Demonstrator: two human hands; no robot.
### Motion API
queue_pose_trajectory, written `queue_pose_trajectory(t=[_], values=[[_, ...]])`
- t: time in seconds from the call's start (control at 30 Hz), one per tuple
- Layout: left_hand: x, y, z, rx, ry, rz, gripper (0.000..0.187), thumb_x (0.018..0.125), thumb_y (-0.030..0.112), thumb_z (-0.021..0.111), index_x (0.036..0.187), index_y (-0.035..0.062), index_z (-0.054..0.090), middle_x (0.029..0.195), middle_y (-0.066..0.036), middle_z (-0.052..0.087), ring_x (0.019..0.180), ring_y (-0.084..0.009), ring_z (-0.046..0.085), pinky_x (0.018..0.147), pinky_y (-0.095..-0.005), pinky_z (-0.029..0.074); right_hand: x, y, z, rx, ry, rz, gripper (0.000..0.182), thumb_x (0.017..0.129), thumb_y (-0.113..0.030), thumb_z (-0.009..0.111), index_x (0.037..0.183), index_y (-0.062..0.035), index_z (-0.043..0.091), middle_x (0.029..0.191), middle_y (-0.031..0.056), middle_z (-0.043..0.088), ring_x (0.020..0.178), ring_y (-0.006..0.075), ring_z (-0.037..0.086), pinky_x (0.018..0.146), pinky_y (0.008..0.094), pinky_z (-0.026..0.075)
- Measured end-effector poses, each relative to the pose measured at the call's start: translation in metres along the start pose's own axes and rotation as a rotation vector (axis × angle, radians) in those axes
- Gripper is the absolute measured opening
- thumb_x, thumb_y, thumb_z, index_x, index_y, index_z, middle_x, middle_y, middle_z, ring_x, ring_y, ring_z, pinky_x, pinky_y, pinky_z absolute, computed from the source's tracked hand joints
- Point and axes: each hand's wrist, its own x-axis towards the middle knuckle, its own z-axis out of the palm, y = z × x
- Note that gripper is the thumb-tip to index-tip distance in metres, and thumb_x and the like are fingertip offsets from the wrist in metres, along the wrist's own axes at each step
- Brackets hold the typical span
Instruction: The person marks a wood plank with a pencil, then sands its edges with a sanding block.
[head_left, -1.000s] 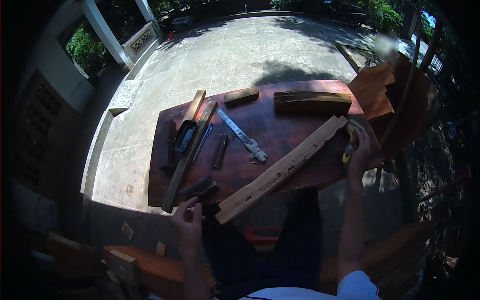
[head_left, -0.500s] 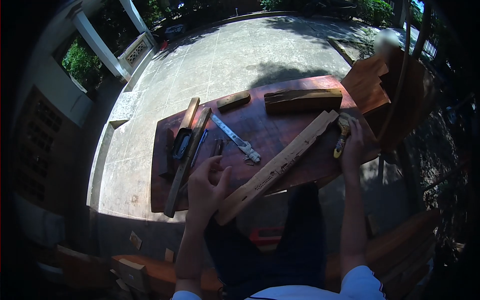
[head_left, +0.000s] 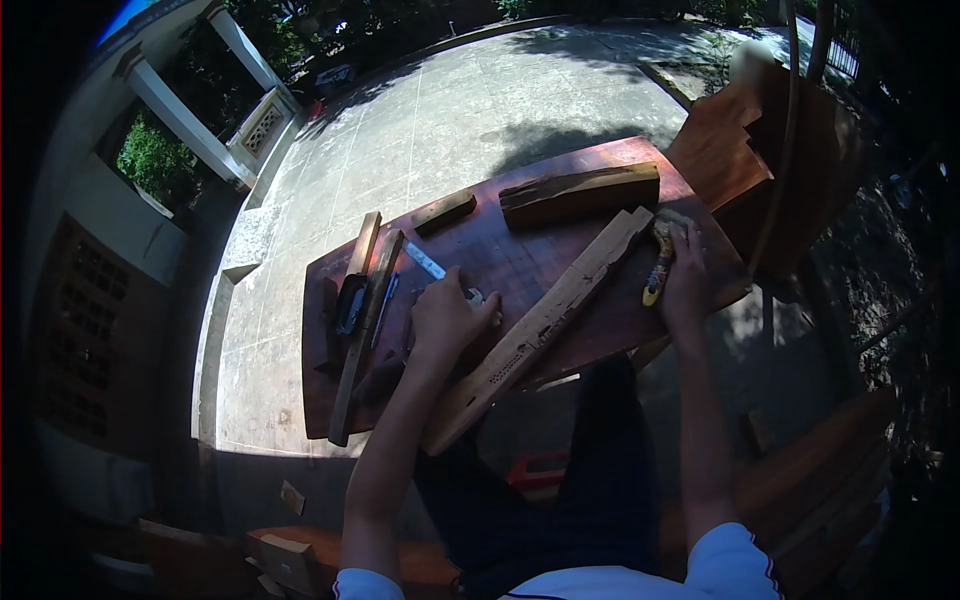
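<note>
My left hand is over a flat metal blade with a pale wrapped handle. Its fingers curl at the handle, part of which shows between thumb and forefinger; the blade still lies on the table. My right hand is at the right, its fingers bent over the upper end of a yellow-handled brush. The handle points toward me. Between my hands, a long light wooden plank with dark marks and rows of small holes lies slantwise, its near end past the table edge.
The reddish wooden table also bears a thick dark wood block, a shorter block, narrow strips, a black case-like object and a blue pen. Large wooden boards and another person are beyond the right side.
My left hand has moved forward and right, from above the plank's near end to the blade's wrapped handle. My right hand stays at the brush. The view has shifted slightly.
</note>
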Motion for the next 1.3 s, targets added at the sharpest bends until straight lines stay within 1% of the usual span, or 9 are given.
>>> queue_pose_trajectory(t=[0.33,0.53,0.63,0.87,0.97,1.1,1.17,1.2,1.3], values=[[0.000,-0.019,-0.003,-0.101,0.085,-0.026,0.076,0.076,0.031,0.077,0.142,-0.0048,0.062,0.095,-0.025,0.079,0.097,-0.0411,0.080,0.087,-0.0465,0.063,-0.002,-0.004,-0.003,0.074,0.050,0.053,0.050,0.102,-0.001,0.054,0.151,-0.0062,0.061,0.167,0.0253,0.045,0.145,0.0459,0.055,0.117,0.0516,0.049],[-0.037,-0.027,-0.026,-0.368,0.182,-0.032,0.061,0.083,0.011,0.074,0.142,-0.0029,0.062,0.070,-0.008,0.065,0.065,-0.0170,0.067,0.065,-0.0347,0.055,-0.001,0.001,0.000,0.093,0.096,0.011,0.045,0.104,-0.005,0.053,0.148,-0.0045,0.062,0.163,0.0251,0.050,0.143,0.0446,0.056,0.116,0.0516,0.049],[-0.065,-0.031,-0.037,-0.644,0.190,-0.060,0.054,0.088,0.003,0.070,0.141,-0.0018,0.063,0.069,-0.001,0.060,0.064,-0.0062,0.060,0.062,-0.0268,0.049,-0.004,-0.001,-0.002,0.143,0.133,0.032,0.041,0.107,-0.009,0.052,0.146,-0.0045,0.063,0.161,0.0233,0.053,0.142,0.0441,0.057,0.115,0.0507,0.050],[-0.141,-0.035,-0.024,-0.827,0.389,0.164,0.059,0.088,-0.006,0.063,0.146,-0.0030,0.056,0.082,-0.003,0.068,0.069,-0.0069,0.065,0.065,-0.0241,0.051,-0.024,-0.021,-0.038,0.439,0.139,-0.260,0.033,0.104,-0.015,0.066,0.135,-0.0027,0.071,0.141,0.0169,0.070,0.130,0.0347,0.068,0.111,0.0450,0.053],[-0.189,-0.020,0.000,-0.914,0.366,0.257,0.064,0.086,-0.008,0.065,0.149,-0.0041,0.053,0.077,-0.003,0.067,0.068,-0.0059,0.067,0.065,-0.0217,0.052,-0.085,-0.070,-0.082,0.813,-0.256,-0.225,0.030,0.105,-0.015,0.067,0.130,0.0001,0.075,0.130,0.0174,0.076,0.127,0.0338,0.071,0.109,0.0418,0.054],[-0.243,0.008,0.035,-0.954,0.231,0.281,0.066,0.087,0.000,0.070,0.150,-0.0061,0.053,0.086,-0.007,0.074,0.073,-0.0103,0.069,0.072,-0.0262,0.057,-0.178,-0.095,-0.086,1.016,-0.838,-0.366,0.056,0.115,-0.045,0.054,0.148,-0.0001,0.063,0.144,0.0182,0.069,0.128,0.0308,0.070,0.109,0.0398,0.054],[-0.250,0.008,0.067,-0.855,0.296,0.315,0.062,0.090,0.010,0.080,0.147,-0.0040,0.059,0.084,-0.006,0.074,0.072,-0.0108,0.070,0.071,-0.0260,0.057,-0.214,-0.100,-0.084,1.117,-1.173,-0.101,0.050,0.117,-0.043,0.052,0.145,-0.0027,0.061,0.118,0.0099,0.073,0.104,0.0185,0.071,0.092,0.0346,0.057],[-0.251,0.007,0.080,-0.776,0.358,0.363,0.060,0.092,0.018,0.084,0.144,-0.0020,0.063,0.083,-0.008,0.077,0.072,-0.0137,0.075,0.068,-0.0269,0.059,-0.235,-0.102,-0.078,1.199,-1.133,0.019,0.049,0.118,-0.042,0.051,0.145,-0.0030,0.060,0.115,0.0085,0.072,0.101,0.0160,0.070,0.090,0.0337,0.057],[-0.276,-0.035,0.148,-0.722,-0.145,0.057,0.062,0.104,0.045,0.074,0.160,0.0253,0.057,0.184,-0.011,0.011,0.138,-0.0259,0.062,0.090,-0.0334,0.065,-0.267,-0.099,-0.065,1.336,-1.030,0.250,0.045,0.119,-0.039,0.048,0.145,-0.0037,0.060,0.108,0.0062,0.070,0.093,0.0111,0.067,0.084,0.0322,0.057]])
